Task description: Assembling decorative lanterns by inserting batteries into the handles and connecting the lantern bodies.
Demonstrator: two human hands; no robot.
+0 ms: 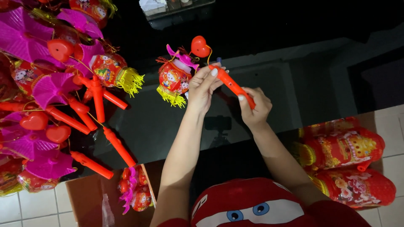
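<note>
A red cartoon cushion point(256, 206) lies nearest. Above the dark tabletop point(320, 80), left hand point(202, 86) and right hand point(253, 105) each grip the orange handle point(232, 85); its toy lantern point(174, 77) dangles left, best held steady.

Bare dark tabletop point(294, 84) is lying open around and right of the hands. A heap of pink-and-red lanterns point(46, 96) with orange handles is crowding the left, and packed red lanterns point(349, 164) are blocking the lower right.

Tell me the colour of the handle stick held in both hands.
Orange-red stick, clearest in the head view.
</note>
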